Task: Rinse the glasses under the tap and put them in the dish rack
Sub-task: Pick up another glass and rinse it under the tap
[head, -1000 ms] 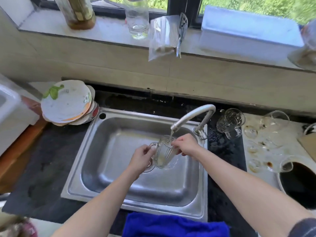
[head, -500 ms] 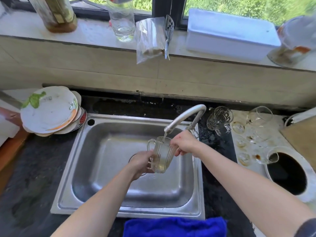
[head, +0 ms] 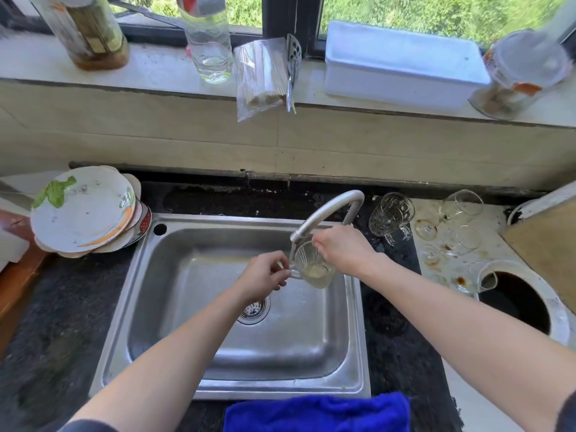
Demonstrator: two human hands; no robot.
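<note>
Nearest, at the bottom centre of the frame, a blue cloth [head: 314, 413] lies over the front edge of the dark counter, just below the steel sink [head: 174, 322]. Above the basin, right of centre, both forearms reach in toward a clear glass mug [head: 314, 269], which is held in the air over the sink's right half, tilted so that its mouth faces up and toward the camera, with a little pale liquid pooled at its bottom. The left hand [head: 265, 277] has its fingers curled and pinches the mug's handle from the left. The right hand [head: 343, 249] comes from the right with its fingers bent over the far rim, gripping it. The mug's rim sits directly under the spout of the curved tap [head: 330, 210]; whether water runs is hard to tell. Beyond, right of the tap, a second mug [head: 391, 216] lies on the counter, and further right several stained glasses [head: 461, 207] rest on a pale surface. At the left, a stack of plates [head: 84, 210] stands beside the sink. Farthest, on the windowsill, a white box [head: 402, 63] sits at the upper right.
</note>
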